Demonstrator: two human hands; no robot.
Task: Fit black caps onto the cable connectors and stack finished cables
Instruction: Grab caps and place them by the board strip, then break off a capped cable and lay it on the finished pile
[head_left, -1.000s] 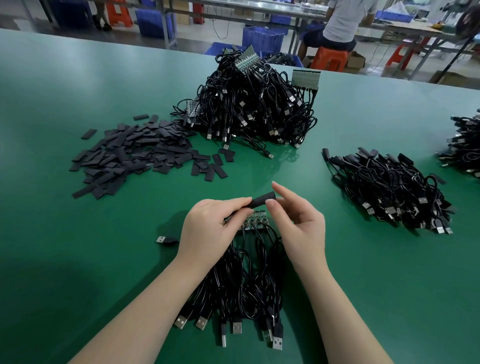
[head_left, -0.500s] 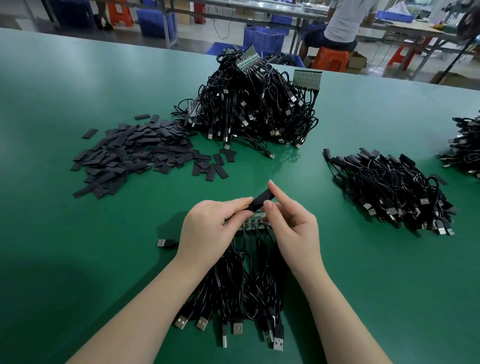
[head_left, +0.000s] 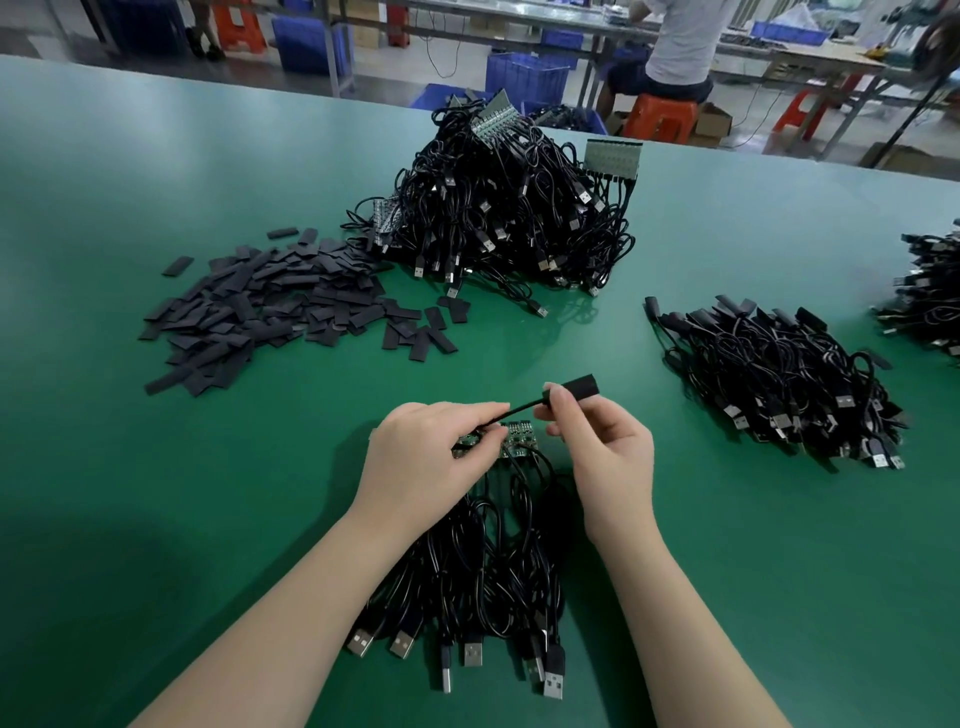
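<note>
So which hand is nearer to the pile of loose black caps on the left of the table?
Left. The left hand is just below and right of the pile of caps, gripping a cable. The right hand is further right, holding the capped end.

The surface under my work is plain deep green; the cap by my fingers is matte black, like the heap of loose caps; the cables are glossy black with silver plugs; tiny boards green

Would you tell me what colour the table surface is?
Green; the table shows plainly in the head view.
</note>
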